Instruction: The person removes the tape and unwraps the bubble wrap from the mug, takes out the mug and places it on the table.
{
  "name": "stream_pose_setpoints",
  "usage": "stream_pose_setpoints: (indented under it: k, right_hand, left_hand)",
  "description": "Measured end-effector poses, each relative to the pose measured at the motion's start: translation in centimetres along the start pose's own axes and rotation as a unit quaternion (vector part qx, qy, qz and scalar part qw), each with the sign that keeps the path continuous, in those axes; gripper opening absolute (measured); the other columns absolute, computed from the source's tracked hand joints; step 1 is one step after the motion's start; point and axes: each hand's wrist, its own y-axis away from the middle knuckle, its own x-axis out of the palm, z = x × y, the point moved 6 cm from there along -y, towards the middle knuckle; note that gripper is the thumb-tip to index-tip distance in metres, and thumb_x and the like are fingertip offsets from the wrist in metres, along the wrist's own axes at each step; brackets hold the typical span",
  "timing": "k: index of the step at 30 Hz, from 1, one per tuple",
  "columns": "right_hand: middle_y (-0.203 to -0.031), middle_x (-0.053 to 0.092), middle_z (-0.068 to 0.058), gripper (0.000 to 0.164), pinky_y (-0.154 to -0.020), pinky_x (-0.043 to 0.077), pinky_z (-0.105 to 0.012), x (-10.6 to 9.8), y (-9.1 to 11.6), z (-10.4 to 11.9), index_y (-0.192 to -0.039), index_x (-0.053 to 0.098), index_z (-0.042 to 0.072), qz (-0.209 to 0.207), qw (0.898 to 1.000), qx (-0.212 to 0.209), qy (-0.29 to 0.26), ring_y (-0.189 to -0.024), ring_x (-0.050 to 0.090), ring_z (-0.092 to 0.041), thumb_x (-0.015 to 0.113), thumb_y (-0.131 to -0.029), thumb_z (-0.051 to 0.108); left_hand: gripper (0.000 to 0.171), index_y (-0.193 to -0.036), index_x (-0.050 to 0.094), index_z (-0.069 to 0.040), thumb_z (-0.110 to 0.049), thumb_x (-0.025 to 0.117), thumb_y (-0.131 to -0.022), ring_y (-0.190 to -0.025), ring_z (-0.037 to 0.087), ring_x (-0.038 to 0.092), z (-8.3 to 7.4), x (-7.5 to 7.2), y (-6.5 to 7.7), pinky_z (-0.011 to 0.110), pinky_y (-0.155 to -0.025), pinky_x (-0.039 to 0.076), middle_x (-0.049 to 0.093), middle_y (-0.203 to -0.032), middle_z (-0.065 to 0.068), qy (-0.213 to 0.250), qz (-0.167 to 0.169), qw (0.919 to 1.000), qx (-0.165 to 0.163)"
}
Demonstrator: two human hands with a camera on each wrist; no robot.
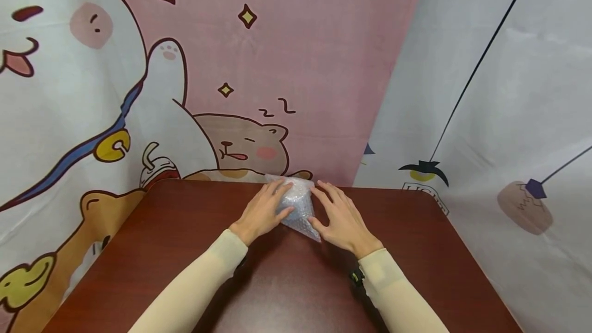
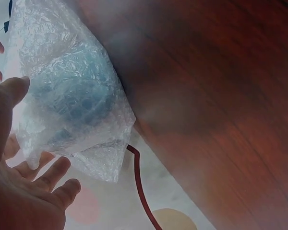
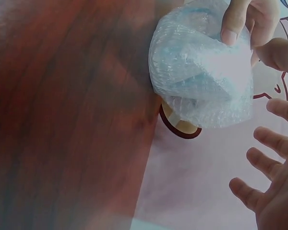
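A bubble-wrap bag [image 1: 298,204] sits near the far edge of the table, with something pale blue [image 2: 81,91] showing dimly through its clear layers. At its left side my left hand [image 1: 262,209] touches the wrap, thumb and fingers spread along it. My right hand [image 1: 343,220] is at the right side, its fingers loosely bent and apart. In the right wrist view the right fingers [image 3: 264,165] stand clear of the bag, while the left thumb [image 3: 235,21] lies against the wrap. What the wrapped thing is, I cannot tell.
The dark reddish-brown table [image 1: 296,287] has its far edge just behind the bag. A cartoon-printed cloth [image 1: 324,66] hangs behind the table and along its sides.
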Motion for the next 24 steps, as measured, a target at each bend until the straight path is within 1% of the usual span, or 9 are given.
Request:
stream_pose_setpoints:
  k: [6, 11, 15, 24]
  right_hand:
    - [-0.182, 0.05, -0.014, 0.085, -0.119, 0.058, -0.074, 0.6, -1.0, -0.3, -0.175, 0.053, 0.018, 0.011, 1.0, -0.003, 0.003, -0.163, 0.055, -0.044, 0.086, -0.103, 0.048]
    - [-0.182, 0.049, -0.016, 0.09, -0.118, 0.058, -0.073, 1.3, -1.5, -0.3, -0.178, 0.05, 0.016, 0.016, 1.0, -0.008, -0.003, -0.162, 0.055, -0.045, 0.088, -0.102, 0.046]
    - [-0.183, 0.049, -0.018, 0.092, -0.117, 0.058, -0.074, 1.8, -1.8, -0.2, -0.179, 0.047, 0.014, 0.016, 1.0, -0.015, -0.015, -0.162, 0.055, -0.046, 0.089, -0.103, 0.045]
    - [-0.185, 0.045, -0.017, 0.089, -0.12, 0.057, -0.073, 2.8, -2.6, 0.3, -0.181, 0.044, 0.016, 0.037, 0.999, -0.01, -0.027, -0.165, 0.053, -0.047, 0.081, -0.107, 0.051]
  left_hand:
    - [0.072, -0.17, 0.058, -0.009, -0.04, 0.083, -0.11, -0.154, 0.045, 0.063, 0.0, -0.3, 0.0, 0.059, -0.123, 0.06, 0.057, -0.174, 0.024, 0.002, -0.006, 1.0, 0.006]
    - [0.071, -0.169, 0.059, -0.01, -0.042, 0.083, -0.11, -0.153, 0.044, 0.064, -0.1, -0.2, 0.1, 0.059, -0.118, 0.063, 0.058, -0.173, 0.023, -0.002, 0.0, 1.0, 0.008]
    - [0.07, -0.169, 0.06, -0.011, -0.043, 0.082, -0.111, -0.153, 0.044, 0.064, -0.3, -0.2, 0.2, 0.058, -0.117, 0.064, 0.058, -0.173, 0.022, -0.007, 0.003, 0.9999, 0.008]
    - [0.068, -0.168, 0.06, -0.011, -0.044, 0.08, -0.112, -0.154, 0.043, 0.063, -0.4, -0.5, 0.6, 0.055, -0.116, 0.065, 0.058, -0.173, 0.021, -0.014, 0.007, 0.9997, 0.021]
